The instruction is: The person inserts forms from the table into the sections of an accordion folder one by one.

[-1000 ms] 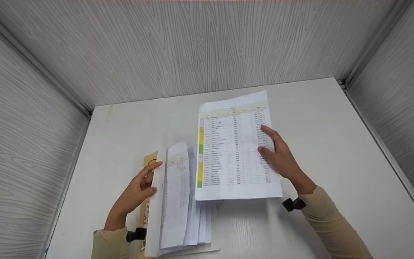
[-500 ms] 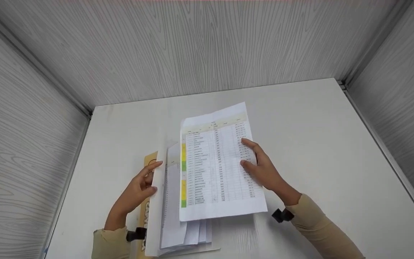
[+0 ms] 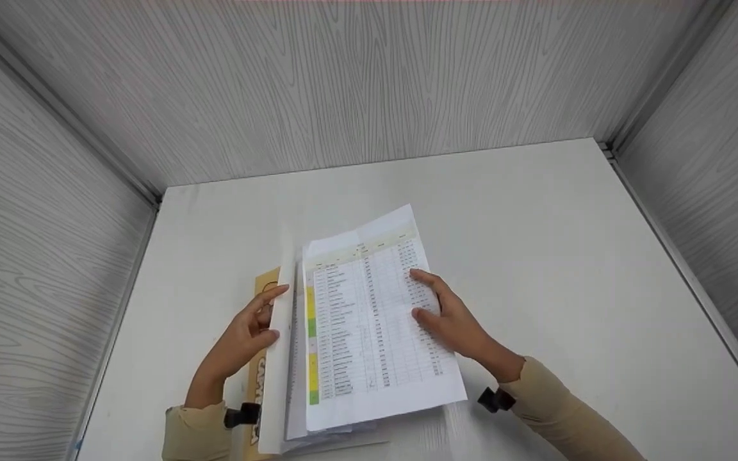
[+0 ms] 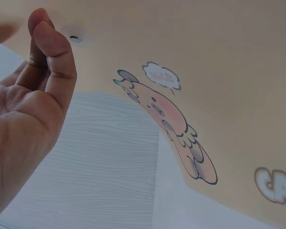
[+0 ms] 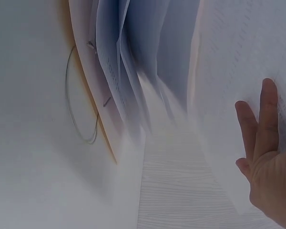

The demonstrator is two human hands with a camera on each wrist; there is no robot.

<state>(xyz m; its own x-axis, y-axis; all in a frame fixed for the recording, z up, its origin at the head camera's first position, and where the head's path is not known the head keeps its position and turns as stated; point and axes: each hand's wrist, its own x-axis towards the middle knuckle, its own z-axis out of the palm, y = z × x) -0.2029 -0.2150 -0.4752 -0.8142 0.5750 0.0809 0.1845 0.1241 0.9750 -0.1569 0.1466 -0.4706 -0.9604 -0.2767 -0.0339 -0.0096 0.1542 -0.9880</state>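
Observation:
My left hand (image 3: 241, 342) holds up the raised cover of a paper folder (image 3: 277, 390), thumb and fingertip on its white inner face. The left wrist view shows the folder's tan outside (image 4: 238, 95), with a cartoon animal, a "NICE" bubble and a round metal stud. A printed table sheet (image 3: 350, 333), yellow and green down its left side, is gripped at its right edge by my right hand (image 3: 459, 323). The sheet is tilted and overlaps the folder's inside, hiding most of the papers there. Those loose papers (image 5: 109, 57) show on edge in the right wrist view.
A thin cord loop (image 5: 69, 95) hangs from the folder's edge. Folder and hands are over a white table (image 3: 535, 256), with wood-grain panels (image 3: 369, 83) at the back and both sides.
My right hand has brought the printed sheet left and toward me, from right of the folder to over its papers. The left hand stays at the raised cover.

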